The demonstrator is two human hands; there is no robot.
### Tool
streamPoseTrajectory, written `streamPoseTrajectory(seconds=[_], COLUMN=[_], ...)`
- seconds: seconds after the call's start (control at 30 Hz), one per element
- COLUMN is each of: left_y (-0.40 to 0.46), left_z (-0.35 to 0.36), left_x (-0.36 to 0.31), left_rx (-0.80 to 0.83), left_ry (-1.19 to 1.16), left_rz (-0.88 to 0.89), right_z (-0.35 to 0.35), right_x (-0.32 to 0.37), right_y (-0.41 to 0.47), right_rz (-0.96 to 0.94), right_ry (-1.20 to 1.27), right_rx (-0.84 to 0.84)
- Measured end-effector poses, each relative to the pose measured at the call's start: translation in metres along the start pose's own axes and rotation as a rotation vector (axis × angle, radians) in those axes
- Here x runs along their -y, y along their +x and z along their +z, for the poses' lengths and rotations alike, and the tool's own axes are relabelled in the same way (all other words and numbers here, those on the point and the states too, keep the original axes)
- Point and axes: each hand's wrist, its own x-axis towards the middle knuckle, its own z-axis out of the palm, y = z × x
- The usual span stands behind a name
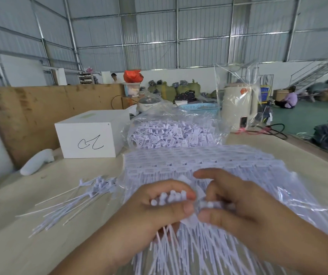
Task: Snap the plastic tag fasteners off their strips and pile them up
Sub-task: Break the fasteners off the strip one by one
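Observation:
A wide stack of white fastener strips [208, 161] lies on the table in front of me, partly in clear plastic. My left hand [159, 211] grips a bunch of several white fasteners [169, 196], their heads sticking up between thumb and fingers and their tails hanging below. My right hand [236, 205] pinches the adjoining part of the strip [210, 205], right beside the left hand. A loose pile of separated fasteners [76, 203] lies on the table to the left. An open clear bag of loose fasteners [171, 133] sits behind the strips.
A white box [91, 133] with a black scribble stands at the back left, a white bottle-like object [36, 163] beside it. A cream kettle [238, 108], blue basket [200, 108] and cables sit farther back. The table's right edge [318, 155] runs diagonally. People sit in the background.

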Motion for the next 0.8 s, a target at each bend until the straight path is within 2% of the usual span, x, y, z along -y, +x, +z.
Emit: streamPoseTrajectory(seconds=[0.07, 0.2, 0.43, 0.57, 0.67, 0.73, 0.8], left_y=[0.000, -0.001, -0.002, -0.003, -0.003, -0.003, -0.002], left_z=[-0.002, -0.005, -0.010, -0.013, -0.014, -0.014, -0.013], left_x=[0.001, -0.002, -0.004, -0.009, -0.011, -0.008, -0.003], left_rx=[0.067, 0.256, 0.434, 0.450, 0.439, 0.386, 0.326], left_ry=[0.025, 0.041, 0.044, 0.030, -0.017, 0.003, 0.048], left_rz=[-0.007, -0.025, -0.064, -0.054, -0.046, -0.037, -0.026], right_z=[0.001, -0.001, 0.012, 0.018, 0.022, 0.022, 0.021], right_x=[0.001, 0.000, 0.006, 0.013, 0.011, 0.008, 0.004], right_y=[0.001, 0.001, -0.003, 0.000, 0.002, 0.003, 0.003], right_rz=[-0.013, -0.004, -0.031, -0.069, -0.025, 0.045, 0.064], right_ry=[-0.020, 0.045, 0.093, 0.007, -0.045, -0.061, 0.032], right_rx=[0.053, 0.051, 0.030, -0.039, -0.085, -0.068, 0.006])
